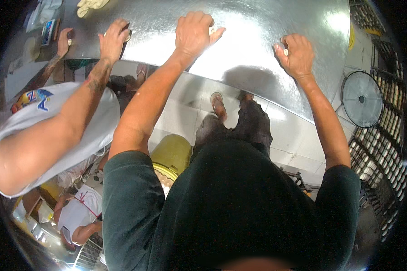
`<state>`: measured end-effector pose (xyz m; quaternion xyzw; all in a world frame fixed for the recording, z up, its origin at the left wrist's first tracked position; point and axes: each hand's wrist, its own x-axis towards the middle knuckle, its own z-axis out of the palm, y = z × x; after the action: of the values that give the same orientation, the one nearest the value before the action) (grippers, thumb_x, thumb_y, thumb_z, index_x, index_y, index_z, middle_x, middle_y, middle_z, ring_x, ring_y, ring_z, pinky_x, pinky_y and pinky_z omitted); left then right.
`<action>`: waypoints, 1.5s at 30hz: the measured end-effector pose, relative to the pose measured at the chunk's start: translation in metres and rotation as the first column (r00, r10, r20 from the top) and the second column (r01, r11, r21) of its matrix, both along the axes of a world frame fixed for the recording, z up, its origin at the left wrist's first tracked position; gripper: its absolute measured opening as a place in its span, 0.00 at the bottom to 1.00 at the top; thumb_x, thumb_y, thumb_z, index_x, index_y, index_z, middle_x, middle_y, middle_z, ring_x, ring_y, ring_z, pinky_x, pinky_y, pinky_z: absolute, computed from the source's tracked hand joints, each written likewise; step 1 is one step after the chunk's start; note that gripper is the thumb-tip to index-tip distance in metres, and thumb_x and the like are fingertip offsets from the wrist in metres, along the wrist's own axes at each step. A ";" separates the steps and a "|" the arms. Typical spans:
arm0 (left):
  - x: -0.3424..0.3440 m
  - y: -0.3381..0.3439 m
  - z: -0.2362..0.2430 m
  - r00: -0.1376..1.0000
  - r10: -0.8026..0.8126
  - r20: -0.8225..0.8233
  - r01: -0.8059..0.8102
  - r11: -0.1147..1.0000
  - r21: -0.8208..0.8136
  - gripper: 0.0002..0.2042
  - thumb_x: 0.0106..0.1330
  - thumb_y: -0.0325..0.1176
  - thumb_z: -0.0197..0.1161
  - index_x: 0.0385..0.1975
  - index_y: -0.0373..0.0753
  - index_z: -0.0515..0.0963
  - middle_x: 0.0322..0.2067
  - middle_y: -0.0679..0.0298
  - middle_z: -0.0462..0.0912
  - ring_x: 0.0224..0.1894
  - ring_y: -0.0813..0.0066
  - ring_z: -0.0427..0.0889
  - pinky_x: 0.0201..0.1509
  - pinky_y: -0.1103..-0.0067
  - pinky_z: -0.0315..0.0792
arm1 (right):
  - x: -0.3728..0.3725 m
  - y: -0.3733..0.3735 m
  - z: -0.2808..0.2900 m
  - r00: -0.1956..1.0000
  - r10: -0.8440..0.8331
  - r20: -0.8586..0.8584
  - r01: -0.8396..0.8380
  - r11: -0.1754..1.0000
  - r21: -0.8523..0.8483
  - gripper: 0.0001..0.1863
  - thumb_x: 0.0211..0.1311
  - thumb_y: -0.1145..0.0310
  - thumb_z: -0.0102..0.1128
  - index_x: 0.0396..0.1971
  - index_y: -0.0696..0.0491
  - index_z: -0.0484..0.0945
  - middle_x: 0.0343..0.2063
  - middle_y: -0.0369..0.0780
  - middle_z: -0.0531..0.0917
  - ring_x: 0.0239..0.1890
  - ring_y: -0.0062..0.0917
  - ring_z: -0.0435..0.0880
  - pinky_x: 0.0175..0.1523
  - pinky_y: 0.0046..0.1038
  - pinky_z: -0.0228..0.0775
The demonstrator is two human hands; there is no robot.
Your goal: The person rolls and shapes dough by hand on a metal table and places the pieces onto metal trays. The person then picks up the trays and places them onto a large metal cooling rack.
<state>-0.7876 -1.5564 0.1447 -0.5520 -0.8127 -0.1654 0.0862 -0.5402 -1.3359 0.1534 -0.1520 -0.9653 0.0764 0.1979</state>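
Both my hands are on a shiny metal table (253, 27), well apart. My left hand (193, 34) is curled palm down over a small pale piece of dough (211, 30), which shows beside the thumb. Under the bent fingers of my right hand (298, 55) lies another pale dough piece (286, 52), mostly covered. The fingers hide the full shape of both pieces.
At my left, a co-worker's hands (114, 39) work small dough pieces. A larger dough lump (91, 6) and a scale (48, 31) lie beyond. A round fan (362, 99) and racks of dough pieces (375, 153) stand right. A yellow-green bucket (172, 153) is near my legs.
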 end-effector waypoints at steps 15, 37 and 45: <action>0.042 -0.042 0.018 0.999 0.028 -0.016 -0.028 0.999 -0.046 0.28 0.61 0.49 0.68 0.53 0.33 0.75 0.52 0.50 0.77 0.56 0.50 0.74 0.64 0.56 0.64 | 0.020 -0.039 0.016 0.992 0.059 0.116 -0.059 0.998 -0.002 0.32 0.59 0.45 0.66 0.52 0.55 0.75 0.50 0.47 0.79 0.54 0.44 0.75 0.58 0.46 0.65; 0.055 -0.008 0.009 0.979 0.203 0.025 -0.200 0.975 -0.096 0.34 0.71 0.55 0.55 0.64 0.28 0.70 0.67 0.42 0.69 0.70 0.45 0.65 0.74 0.54 0.54 | 0.027 -0.033 -0.002 0.991 -0.015 0.133 0.014 1.000 0.009 0.29 0.61 0.61 0.61 0.62 0.55 0.75 0.67 0.46 0.73 0.71 0.42 0.68 0.74 0.51 0.55; 0.026 0.011 0.007 0.983 0.142 -0.117 -0.167 0.955 -0.245 0.43 0.71 0.65 0.47 0.72 0.31 0.62 0.74 0.48 0.59 0.76 0.48 0.57 0.78 0.52 0.45 | -0.003 -0.029 0.009 0.974 -0.091 0.210 0.086 0.996 0.036 0.34 0.67 0.48 0.60 0.64 0.58 0.72 0.68 0.48 0.71 0.72 0.49 0.64 0.74 0.59 0.50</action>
<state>-0.7619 -1.5456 0.1516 -0.5007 -0.8626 -0.0254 0.0674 -0.5436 -1.3652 0.1624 -0.1994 -0.9741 0.0380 0.0996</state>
